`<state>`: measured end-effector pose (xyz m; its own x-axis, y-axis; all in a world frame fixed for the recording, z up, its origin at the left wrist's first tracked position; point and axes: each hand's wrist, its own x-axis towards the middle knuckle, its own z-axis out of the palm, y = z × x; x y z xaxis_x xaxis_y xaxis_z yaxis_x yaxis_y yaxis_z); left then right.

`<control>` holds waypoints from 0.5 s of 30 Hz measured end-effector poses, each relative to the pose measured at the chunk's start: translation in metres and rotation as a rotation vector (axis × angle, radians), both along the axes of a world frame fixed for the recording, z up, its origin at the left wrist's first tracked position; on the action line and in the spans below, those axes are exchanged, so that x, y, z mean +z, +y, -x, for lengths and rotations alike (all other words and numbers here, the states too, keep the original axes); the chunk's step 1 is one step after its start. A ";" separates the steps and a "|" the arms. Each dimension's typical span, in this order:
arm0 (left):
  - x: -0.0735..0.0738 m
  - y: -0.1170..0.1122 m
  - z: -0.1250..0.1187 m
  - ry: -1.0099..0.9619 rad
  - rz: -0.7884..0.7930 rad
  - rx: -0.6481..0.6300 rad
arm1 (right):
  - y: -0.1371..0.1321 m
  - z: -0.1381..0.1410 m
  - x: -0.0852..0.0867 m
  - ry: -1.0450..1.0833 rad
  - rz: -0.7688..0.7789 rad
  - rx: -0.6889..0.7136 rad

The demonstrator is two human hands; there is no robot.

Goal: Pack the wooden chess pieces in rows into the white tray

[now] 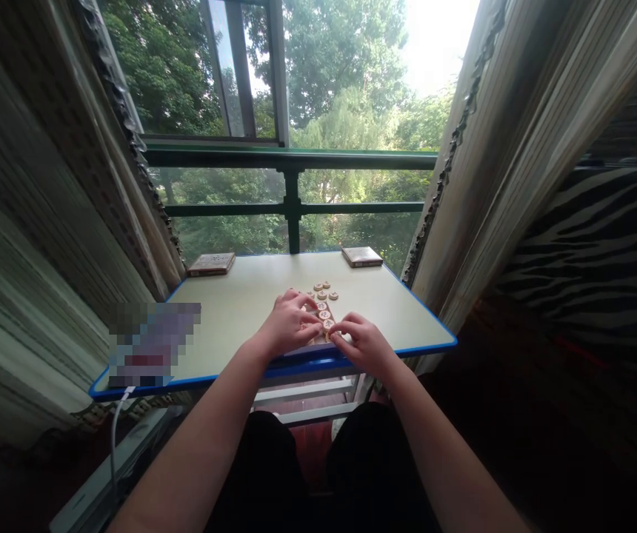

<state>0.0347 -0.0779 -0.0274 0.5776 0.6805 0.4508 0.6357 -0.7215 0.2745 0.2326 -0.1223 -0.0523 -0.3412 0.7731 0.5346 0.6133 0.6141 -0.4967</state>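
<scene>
Small round wooden game pieces point(324, 290) lie on a pale table point(241, 303) with a blue rim. Several loose ones sit just beyond my hands, and a short row of them point(325, 317) runs between my hands. My left hand point(289, 324) rests curled over the left side of that row, its fingertips touching the pieces. My right hand point(364, 342) is near the table's front edge, with thumb and forefinger pinched on a piece at the near end of the row.
A flat wooden box half point(211, 264) lies at the table's far left corner and another point(361, 256) at the far right. A blurred-out item point(149, 344) covers the near left corner. Curtains hang on both sides, with a green window rail point(290, 159) beyond.
</scene>
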 end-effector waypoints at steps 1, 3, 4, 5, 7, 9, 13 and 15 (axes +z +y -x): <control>0.000 -0.001 0.000 -0.004 -0.004 0.001 | 0.000 0.000 0.000 -0.001 0.002 -0.001; 0.001 -0.001 0.001 -0.017 -0.005 -0.005 | 0.001 -0.001 0.000 -0.009 0.007 0.000; 0.001 -0.001 0.001 -0.018 -0.001 -0.011 | 0.001 -0.001 0.000 -0.015 0.011 0.001; 0.001 -0.001 0.001 -0.013 0.006 -0.019 | 0.002 -0.001 0.000 -0.020 0.015 0.002; 0.002 -0.001 0.001 0.006 0.020 -0.034 | 0.002 -0.001 0.001 -0.028 0.021 0.005; 0.003 -0.001 0.000 0.022 0.026 -0.044 | 0.001 -0.001 0.002 -0.034 0.026 0.006; 0.004 -0.004 -0.002 0.010 0.021 -0.046 | 0.000 0.000 0.003 -0.060 0.035 0.003; 0.004 -0.005 -0.001 -0.021 0.016 -0.038 | 0.000 0.000 0.003 -0.063 0.034 0.002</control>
